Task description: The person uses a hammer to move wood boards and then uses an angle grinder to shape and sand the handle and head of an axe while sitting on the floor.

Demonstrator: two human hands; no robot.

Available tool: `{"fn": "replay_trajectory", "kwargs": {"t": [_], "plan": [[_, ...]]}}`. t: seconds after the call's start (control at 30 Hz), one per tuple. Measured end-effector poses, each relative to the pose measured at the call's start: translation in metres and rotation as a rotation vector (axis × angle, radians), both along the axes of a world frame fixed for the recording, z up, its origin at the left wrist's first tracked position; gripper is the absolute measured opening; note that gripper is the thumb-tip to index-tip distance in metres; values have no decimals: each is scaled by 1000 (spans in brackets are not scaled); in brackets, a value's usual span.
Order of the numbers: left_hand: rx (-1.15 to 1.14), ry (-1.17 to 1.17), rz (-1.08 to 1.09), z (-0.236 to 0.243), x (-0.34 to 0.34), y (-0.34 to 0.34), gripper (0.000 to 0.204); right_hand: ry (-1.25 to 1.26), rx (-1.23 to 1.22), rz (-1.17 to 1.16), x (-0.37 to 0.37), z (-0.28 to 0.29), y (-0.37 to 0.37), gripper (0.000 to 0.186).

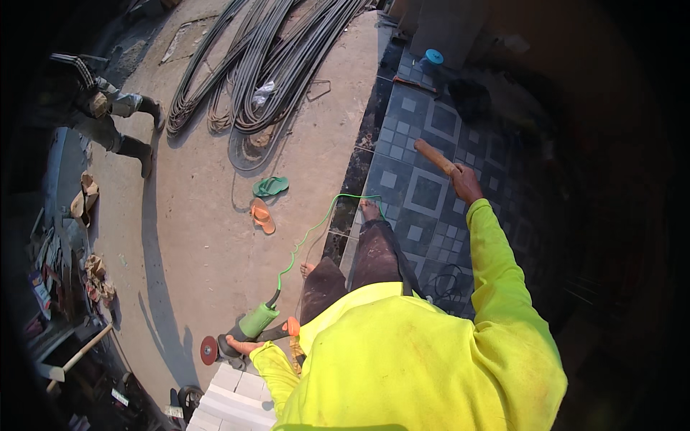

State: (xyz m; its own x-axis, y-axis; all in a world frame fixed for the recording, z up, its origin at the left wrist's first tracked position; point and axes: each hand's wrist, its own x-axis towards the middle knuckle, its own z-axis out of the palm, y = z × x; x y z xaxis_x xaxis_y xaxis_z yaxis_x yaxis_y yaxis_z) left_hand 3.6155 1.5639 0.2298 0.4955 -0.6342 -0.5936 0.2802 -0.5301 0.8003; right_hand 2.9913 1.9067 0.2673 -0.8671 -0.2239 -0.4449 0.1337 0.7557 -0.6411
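1. The angle grinder was at the near left, just beyond the stack of pale blocks, its red disc facing left.
2. My left hand held the grinder by its dark head, close to the disc; I couldn't see how the fingers wrapped underneath.
3. Just right of the grinder's body was a small orange piece, close to my clothing; I couldn't tell what it belonged to.
4. From the grinder's green end, the bright green cord ran away from me, bending right across the concrete and onto the tiled floor.
5. My right hand was out over the tiles on the right, closed around one end of a wooden stick, which pointed far and left.
6. Between my hands, one bare foot was on the tiles beside the cord; the other showed at the concrete side.
7. Farther off on the concrete lay a green sandal and an orange sandal, near each other.
8. Beyond them spread long looped bundles of dark metal rods.
9. At the far left stood another person in dark boots.
10. At the near left lay a wooden-handled tool; far off on the tiles stood a blue-topped container.
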Motion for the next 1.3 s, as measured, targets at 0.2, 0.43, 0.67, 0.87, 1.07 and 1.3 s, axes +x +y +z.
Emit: {"fn": "replay_trajectory", "kwargs": {"t": [0.2,0.43,0.67,0.87,1.07,1.3], "plan": [[67,226,-21,-20,69,-4,64,-256,-113,-7,163,-21,-42,35],[9,145,62,-8,150,-4,65,274,-170,-373,4,39,-109,36],[-9,168,113,-30,174,17,65,718,354,-176,-131,92,-109,32],[-65,105,128,41,145,-19,59,-9,159,297,60,-3,-152,36],[-60,75,274,-5,221,-53,50,-384,12,581,309,-64,-194,36],[-60,28,176,-45,298,-80,48,-446,-134,893,504,-114,-327,41]]}}
